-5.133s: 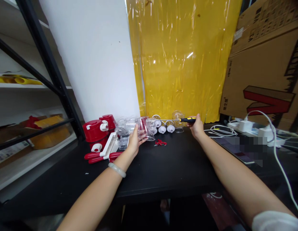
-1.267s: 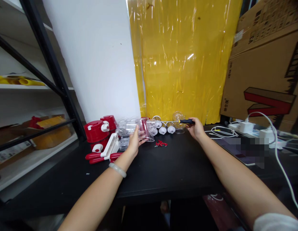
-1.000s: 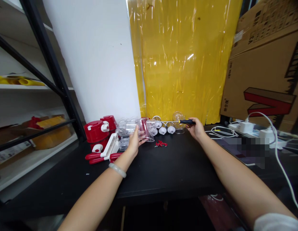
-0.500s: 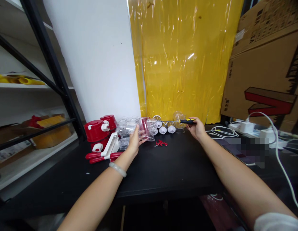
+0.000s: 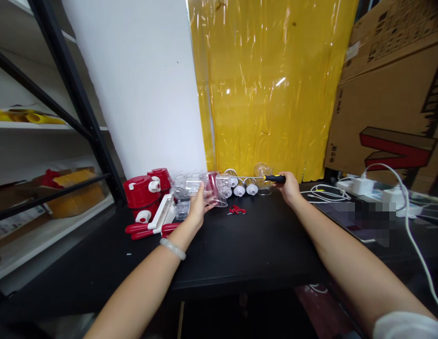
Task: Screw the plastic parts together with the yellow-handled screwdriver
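Note:
My left hand (image 5: 197,207) grips a clear plastic cup (image 5: 214,189) lying on its side at the back of the black table (image 5: 247,249). A pale bracelet (image 5: 173,248) sits on that wrist. My right hand (image 5: 289,188) holds a screwdriver (image 5: 274,178) by its black and yellow handle; the metal shaft points left, level, into the cup's open end. Small red screws (image 5: 236,210) lie on the table between my hands.
Red lids (image 5: 141,190), red and white handles (image 5: 153,225) and clear cups stand left of the cup; white-capped clear pieces (image 5: 245,188) behind it. Yellow film (image 5: 268,89) covers the wall. Cardboard boxes (image 5: 392,103), white chargers (image 5: 362,183) and cables lie right. A black metal shelf (image 5: 63,94) stands left.
Almost nothing has moved. My right hand and the screwdriver have shifted very slightly at the cup; my left hand keeps the same grip.

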Demonstrator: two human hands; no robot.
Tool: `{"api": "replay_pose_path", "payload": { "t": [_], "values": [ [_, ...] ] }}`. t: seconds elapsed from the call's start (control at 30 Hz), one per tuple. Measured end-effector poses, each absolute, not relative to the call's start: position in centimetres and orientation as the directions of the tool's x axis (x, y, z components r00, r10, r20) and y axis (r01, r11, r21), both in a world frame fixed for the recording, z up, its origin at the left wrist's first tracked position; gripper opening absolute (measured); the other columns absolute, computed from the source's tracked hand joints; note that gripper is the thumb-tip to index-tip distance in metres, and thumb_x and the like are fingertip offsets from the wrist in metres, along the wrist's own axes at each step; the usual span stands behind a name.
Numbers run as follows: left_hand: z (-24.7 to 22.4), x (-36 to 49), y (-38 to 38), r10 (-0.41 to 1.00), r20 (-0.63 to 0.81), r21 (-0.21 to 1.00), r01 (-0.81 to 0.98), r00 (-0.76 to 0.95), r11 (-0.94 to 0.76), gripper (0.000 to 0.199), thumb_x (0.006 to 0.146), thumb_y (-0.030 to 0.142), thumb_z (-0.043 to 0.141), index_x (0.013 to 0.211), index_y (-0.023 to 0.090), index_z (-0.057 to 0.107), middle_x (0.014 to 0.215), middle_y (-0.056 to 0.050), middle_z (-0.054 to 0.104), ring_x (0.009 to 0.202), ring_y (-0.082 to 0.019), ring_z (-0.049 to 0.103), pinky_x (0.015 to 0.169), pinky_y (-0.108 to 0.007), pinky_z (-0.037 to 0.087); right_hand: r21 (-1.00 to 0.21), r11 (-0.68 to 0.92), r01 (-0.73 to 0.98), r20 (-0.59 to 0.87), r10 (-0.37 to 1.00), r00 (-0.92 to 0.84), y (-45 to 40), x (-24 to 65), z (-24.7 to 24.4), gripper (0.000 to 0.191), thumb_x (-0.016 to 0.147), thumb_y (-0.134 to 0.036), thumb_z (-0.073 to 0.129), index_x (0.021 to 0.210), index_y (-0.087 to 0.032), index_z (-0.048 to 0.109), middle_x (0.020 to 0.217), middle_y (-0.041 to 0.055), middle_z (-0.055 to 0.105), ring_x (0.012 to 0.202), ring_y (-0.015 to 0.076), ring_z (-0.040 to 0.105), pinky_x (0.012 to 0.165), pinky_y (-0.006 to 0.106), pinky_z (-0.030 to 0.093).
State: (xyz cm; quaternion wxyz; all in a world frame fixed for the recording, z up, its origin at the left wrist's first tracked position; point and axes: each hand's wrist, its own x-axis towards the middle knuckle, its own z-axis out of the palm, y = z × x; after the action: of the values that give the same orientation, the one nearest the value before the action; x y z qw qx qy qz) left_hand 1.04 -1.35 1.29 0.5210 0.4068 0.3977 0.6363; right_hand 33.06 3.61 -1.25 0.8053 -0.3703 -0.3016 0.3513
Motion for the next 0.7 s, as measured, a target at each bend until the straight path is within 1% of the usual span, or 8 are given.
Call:
{"api": "replay_pose_path", "payload": {
  "t": [0.1,0.17,0.27,0.33,0.4,0.57,0.7],
  "values": [
    [1.42,1.06,-1.39,0.986,0.101,0.930,-0.338,-0.134,-0.141,0.039,0.092,0.054,0.061,0.106,0.017,0.059,0.103,-0.011,0.071,0.074,-0.018,0.072,0.061,-0.029,0.060,-0.850,0.469,-0.240,0.276,0.784,0.556,3.90,33.08,-1.61,0.030,0.082,-0.052,0.065,0.078,-0.025,0.052,0.055,-0.0049,0.057,0.041,0.0131,0.051,0.039,0.023,0.040],
    [1.45,1.06,-1.33,0.985,0.095,0.933,-0.334,-0.142,-0.138,0.040,0.093,0.055,0.060,0.107,0.017,0.059,0.104,-0.011,0.071,0.072,-0.018,0.072,0.059,-0.028,0.059,-0.857,0.477,-0.195,0.311,0.781,0.542,3.98,33.05,-1.89,0.041,0.078,-0.061,0.069,0.077,-0.025,0.051,0.050,-0.0058,0.055,0.039,0.0128,0.050,0.038,0.022,0.038],
    [1.41,1.04,-1.17,0.984,0.090,0.935,-0.328,-0.152,-0.136,0.042,0.092,0.056,0.060,0.105,0.016,0.060,0.105,-0.011,0.071,0.071,-0.017,0.071,0.057,-0.027,0.058,-0.855,0.488,-0.176,0.331,0.775,0.538,4.04,33.04,-2.11,0.049,0.070,-0.066,0.075,0.077,-0.024,0.050,0.048,-0.0069,0.053,0.038,0.0118,0.050,0.038,0.021,0.039],
    [1.37,1.03,-1.08,0.984,0.088,0.936,-0.326,-0.155,-0.135,0.042,0.092,0.056,0.061,0.105,0.016,0.060,0.105,-0.011,0.070,0.070,-0.017,0.071,0.057,-0.027,0.058,-0.854,0.485,-0.185,0.326,0.778,0.536,4.05,33.07,-2.08,0.050,0.067,-0.064,0.078,0.078,-0.024,0.050,0.049,-0.0069,0.054,0.038,0.0112,0.050,0.038,0.021,0.039],
    [1.34,1.03,-1.04,0.984,0.089,0.935,-0.329,-0.155,-0.136,0.043,0.091,0.056,0.061,0.108,0.016,0.059,0.103,-0.011,0.070,0.071,-0.017,0.071,0.058,-0.028,0.059,-0.847,0.486,-0.216,0.316,0.787,0.529,4.02,33.09,-1.94,0.047,0.067,-0.059,0.080,0.078,-0.024,0.051,0.052,-0.0065,0.056,0.040,0.0109,0.051,0.038,0.020,0.039],
    [1.35,1.06,-1.10,0.984,0.096,0.929,-0.342,-0.151,-0.143,0.043,0.091,0.055,0.061,0.112,0.018,0.057,0.102,-0.010,0.070,0.074,-0.018,0.072,0.061,-0.029,0.060,-0.795,0.511,-0.327,0.297,0.798,0.525,3.69,32.92,-1.53,0.031,0.066,-0.039,0.080,0.076,-0.023,0.056,0.063,-0.0068,0.059,0.047,0.0092,0.054,0.043,0.020,0.045],
    [1.36,1.04,-1.12,0.984,0.093,0.933,-0.333,-0.149,-0.138,0.040,0.093,0.053,0.059,0.108,0.016,0.058,0.105,-0.011,0.070,0.073,-0.018,0.072,0.060,-0.029,0.060,-0.771,0.504,-0.390,0.281,0.818,0.502,3.48,32.81,-1.39,0.021,0.069,-0.031,0.075,0.076,-0.022,0.058,0.063,-0.0065,0.059,0.047,0.0091,0.054,0.045,0.021,0.047]
  ]
}}
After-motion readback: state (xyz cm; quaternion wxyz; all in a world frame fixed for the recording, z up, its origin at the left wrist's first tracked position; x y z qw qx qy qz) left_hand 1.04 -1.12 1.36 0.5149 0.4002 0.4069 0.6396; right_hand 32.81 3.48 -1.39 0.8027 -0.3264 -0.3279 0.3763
